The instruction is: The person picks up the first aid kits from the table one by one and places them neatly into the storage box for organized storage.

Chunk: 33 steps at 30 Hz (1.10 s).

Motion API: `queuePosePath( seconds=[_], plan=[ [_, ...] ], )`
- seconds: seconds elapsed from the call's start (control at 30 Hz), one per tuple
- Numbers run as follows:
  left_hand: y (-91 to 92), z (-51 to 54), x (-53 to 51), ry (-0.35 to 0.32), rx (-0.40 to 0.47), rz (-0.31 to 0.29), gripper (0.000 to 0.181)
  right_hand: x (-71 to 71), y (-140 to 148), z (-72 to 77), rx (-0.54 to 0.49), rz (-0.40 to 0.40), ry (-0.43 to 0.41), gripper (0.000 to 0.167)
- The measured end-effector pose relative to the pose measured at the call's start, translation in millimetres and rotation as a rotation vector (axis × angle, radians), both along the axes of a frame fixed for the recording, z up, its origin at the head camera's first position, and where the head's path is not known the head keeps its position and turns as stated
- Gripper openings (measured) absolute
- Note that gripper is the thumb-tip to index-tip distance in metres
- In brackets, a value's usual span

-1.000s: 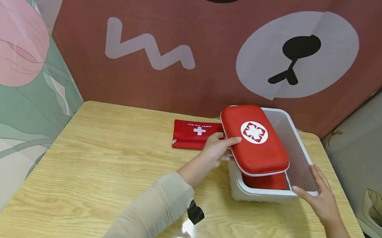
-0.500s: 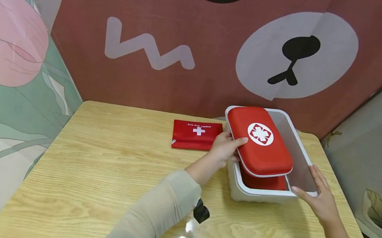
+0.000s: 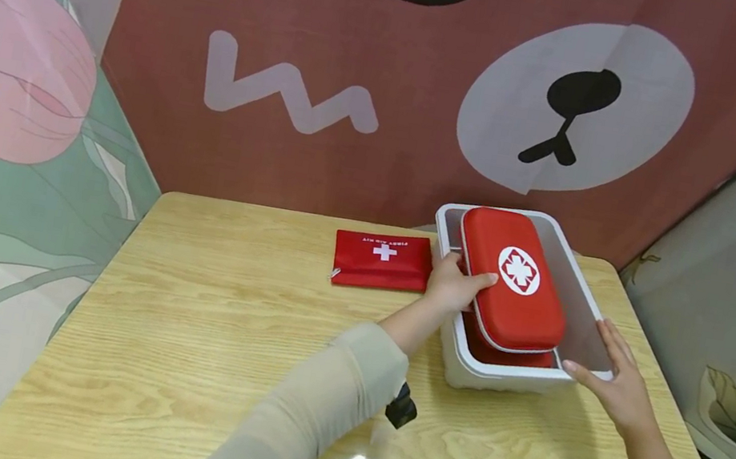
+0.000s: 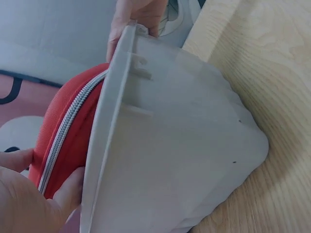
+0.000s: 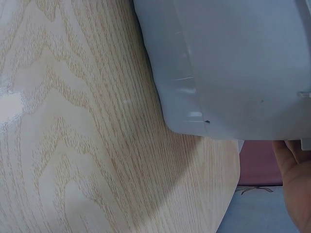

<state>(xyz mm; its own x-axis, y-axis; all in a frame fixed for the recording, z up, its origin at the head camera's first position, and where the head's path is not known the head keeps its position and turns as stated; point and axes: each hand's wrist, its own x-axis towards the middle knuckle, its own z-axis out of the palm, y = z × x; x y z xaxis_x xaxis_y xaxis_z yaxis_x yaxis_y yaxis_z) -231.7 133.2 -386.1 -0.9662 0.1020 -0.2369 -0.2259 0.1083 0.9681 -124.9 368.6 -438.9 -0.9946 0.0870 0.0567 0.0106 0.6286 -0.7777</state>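
Note:
A red zippered first aid case (image 3: 512,286) with a white round emblem lies tilted across the mouth of a white plastic bin (image 3: 497,377). My left hand (image 3: 452,286) pinches the case's left edge, thumb on top and fingers beneath. In the left wrist view the case's silver zipper (image 4: 68,128) runs between thumb and fingers, beside the bin's rim. My right hand (image 3: 621,386) grips the bin's near right corner, thumb on the front rim and fingers along the right side. Another red thing (image 3: 522,359) shows inside the bin under the case, mostly hidden.
A flat red first aid pouch (image 3: 380,262) with a white cross lies on the wooden table (image 3: 190,330), just left of the bin. A printed cloth wall (image 3: 276,165) stands behind the table's back edge, and another on each side.
My left hand has moved the red case rightward, further over the bin, and turned it a little. The bin and my right hand have stayed in place.

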Motion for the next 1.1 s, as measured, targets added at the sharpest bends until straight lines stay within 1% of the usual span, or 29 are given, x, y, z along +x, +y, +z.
queuePosePath(
  seconds=[0.13,0.37,0.5,0.73,0.9,1.1],
  plan=[
    [3.3,0.5,2.3,0.035,-0.117,-0.011,0.037,-0.4,0,-0.2,0.002,-0.005,-0.006,0.083],
    [9.5,2.2,2.9,0.079,-0.318,-0.029,0.037,-0.5,0,0.2,0.024,0.000,0.003,0.083],
    [14.0,0.6,5.0,0.062,-0.379,-0.038,0.036,-0.3,0,0.6,0.019,-0.002,-0.001,0.083],
    [20.2,-1.9,8.3,-0.027,-0.309,-0.052,0.031,-0.2,0,-0.7,0.005,-0.002,0.000,0.083],
    [22.7,-1.3,8.5,-0.082,-0.297,-0.049,0.030,-0.4,0,-1.3,0.013,-0.004,0.001,0.083],
    [25.7,-0.5,8.2,-0.110,-0.312,-0.043,0.031,-0.4,0,-0.5,0.021,-0.009,0.004,0.083]
  ],
)
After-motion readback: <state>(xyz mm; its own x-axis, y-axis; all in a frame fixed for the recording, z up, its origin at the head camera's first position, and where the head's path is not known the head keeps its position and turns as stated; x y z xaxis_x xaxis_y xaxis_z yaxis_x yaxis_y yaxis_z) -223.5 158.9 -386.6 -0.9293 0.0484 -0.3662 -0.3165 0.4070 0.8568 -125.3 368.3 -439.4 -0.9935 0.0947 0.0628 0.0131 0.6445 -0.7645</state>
